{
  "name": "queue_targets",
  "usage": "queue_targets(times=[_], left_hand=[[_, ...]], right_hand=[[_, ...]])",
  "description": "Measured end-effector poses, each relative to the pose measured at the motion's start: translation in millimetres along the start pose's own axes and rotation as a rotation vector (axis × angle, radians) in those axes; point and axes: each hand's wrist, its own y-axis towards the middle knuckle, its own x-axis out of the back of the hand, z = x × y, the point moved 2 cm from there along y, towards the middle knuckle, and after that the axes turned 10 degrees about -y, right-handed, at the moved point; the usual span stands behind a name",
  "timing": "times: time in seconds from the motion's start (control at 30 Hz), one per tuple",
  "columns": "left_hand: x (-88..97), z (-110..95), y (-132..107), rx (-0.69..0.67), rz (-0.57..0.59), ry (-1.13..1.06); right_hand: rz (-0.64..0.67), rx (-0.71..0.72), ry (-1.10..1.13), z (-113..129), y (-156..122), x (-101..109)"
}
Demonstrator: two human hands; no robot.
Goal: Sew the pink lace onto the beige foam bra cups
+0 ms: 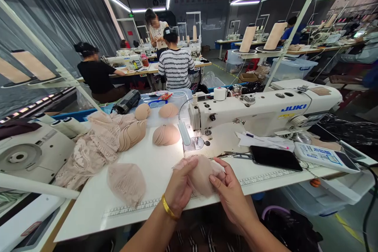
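Between my two hands, just in front of the sewing machine's needle area, is a sheer beige bra cup piece (201,175). My left hand (182,183) pinches its left edge, thumb on top. On the opposite edge, my right hand (226,183) grips the fabric between thumb and fingers. Another sheer cup piece (126,183) lies flat on the white table (88,212) to the left. Behind it are stacks of beige foam pads (167,134) and a heap of beige lace (91,145). The white JUKI sewing machine (251,108) has its lamp lit.
Scissors (236,155), a black phone (276,157) and a white box (325,156) lie right of my hands. A second machine (26,153) stands at the left edge. Thread cones (248,39) rise behind. Several people sit or stand at tables further back.
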Motion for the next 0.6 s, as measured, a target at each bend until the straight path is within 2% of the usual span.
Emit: queue_targets(times=[0.3, 0.47, 0.53, 0.6], left_hand=[[5.7, -11.6, 8.3, -0.066, -0.112, -0.057], [5.1, -17.3, 11.2, -0.097, -0.154, -0.075], [3.8, -25.0, 5.1, -0.101, -0.118, -0.030], [1.1, -38.1, -7.5, -0.111, 0.059, 0.191]], right_hand=[[0.152, 0.009, -0.219, 5.9, -8.1, 4.9], [0.189, 0.010, -0.240, 4.2, -9.1, 2.8], [0.203, 0.008, -0.250, 4.8, -8.3, 3.4], [0.206, 0.032, -0.320, 9.7, -3.7, 6.9]])
